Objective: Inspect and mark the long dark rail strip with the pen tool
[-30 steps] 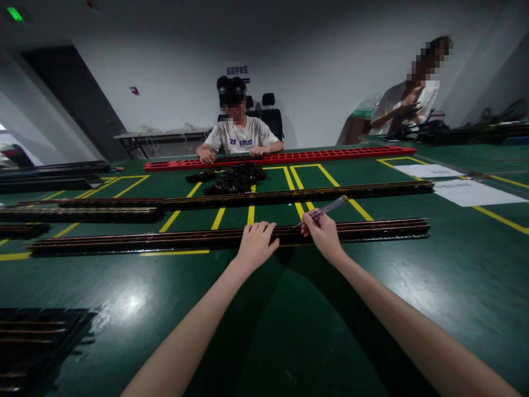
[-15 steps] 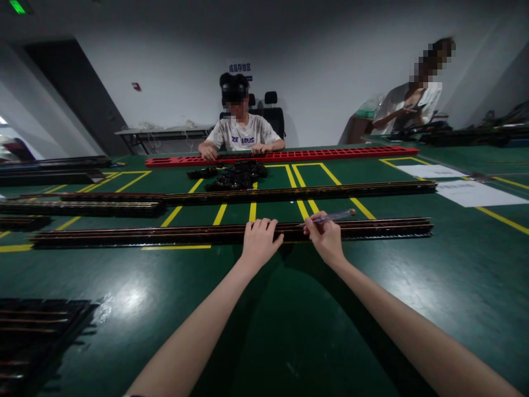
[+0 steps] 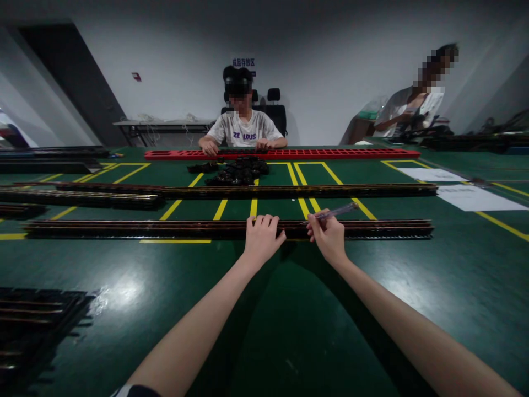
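A long dark rail (image 3: 144,229) lies across the green table (image 3: 289,309) in front of me. My left hand (image 3: 261,240) rests on the rail's middle with its fingers curled over the top edge. Just to the right, my right hand (image 3: 328,237) pinches a thin clear-handled tool (image 3: 336,212) like a pen. Its tip points down at the rail beside the hand and its far end points up to the right.
Further dark rails (image 3: 289,191) lie beyond, with a heap of small black parts (image 3: 237,172) and a long red rack (image 3: 285,154). A seated person (image 3: 243,129) works at the rack; another person (image 3: 413,107) stands back right. White sheets (image 3: 471,197) lie right, dark racks (image 3: 33,325) near left.
The tool's far end has dropped from steep to nearly level in my right hand. Both hands stay on the same stretch of rail. The view has shifted slightly.
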A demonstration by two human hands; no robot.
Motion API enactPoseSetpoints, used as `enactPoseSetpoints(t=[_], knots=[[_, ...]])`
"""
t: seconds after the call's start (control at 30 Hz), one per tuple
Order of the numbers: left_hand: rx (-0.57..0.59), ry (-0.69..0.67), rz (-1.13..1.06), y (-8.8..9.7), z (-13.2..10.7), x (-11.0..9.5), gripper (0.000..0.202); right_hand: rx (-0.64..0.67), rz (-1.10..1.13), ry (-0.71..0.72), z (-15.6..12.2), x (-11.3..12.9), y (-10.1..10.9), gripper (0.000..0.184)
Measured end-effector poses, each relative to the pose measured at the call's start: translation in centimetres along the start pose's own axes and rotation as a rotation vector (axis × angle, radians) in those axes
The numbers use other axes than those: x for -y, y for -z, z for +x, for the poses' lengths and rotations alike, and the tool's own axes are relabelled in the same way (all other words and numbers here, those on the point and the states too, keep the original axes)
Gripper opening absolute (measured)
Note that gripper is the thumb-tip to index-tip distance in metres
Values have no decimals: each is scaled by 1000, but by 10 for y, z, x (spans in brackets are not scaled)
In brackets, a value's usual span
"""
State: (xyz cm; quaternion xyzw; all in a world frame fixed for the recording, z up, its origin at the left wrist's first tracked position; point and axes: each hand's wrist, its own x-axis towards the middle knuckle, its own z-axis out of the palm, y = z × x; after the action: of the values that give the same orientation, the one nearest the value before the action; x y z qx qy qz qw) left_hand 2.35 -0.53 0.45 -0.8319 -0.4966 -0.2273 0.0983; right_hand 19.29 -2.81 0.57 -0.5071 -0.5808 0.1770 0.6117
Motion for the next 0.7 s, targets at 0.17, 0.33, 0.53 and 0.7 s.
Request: enactPoseSetpoints(t=[0.17, 0.33, 0.53, 0.7], knots=[[1, -2, -23, -2, 0, -1, 36, -5, -6, -21, 0, -1, 0, 38], [4, -2, -26, -2, 1, -2, 35, -6, -19, -29, 0, 0, 0, 38], [-8, -10, -39, 1, 0, -3, 33, 17, -42, -43, 0, 0, 0, 39], [-3, -19, -40, 1, -1, -2, 33, 44, -45, -38, 1, 0, 0, 40]])
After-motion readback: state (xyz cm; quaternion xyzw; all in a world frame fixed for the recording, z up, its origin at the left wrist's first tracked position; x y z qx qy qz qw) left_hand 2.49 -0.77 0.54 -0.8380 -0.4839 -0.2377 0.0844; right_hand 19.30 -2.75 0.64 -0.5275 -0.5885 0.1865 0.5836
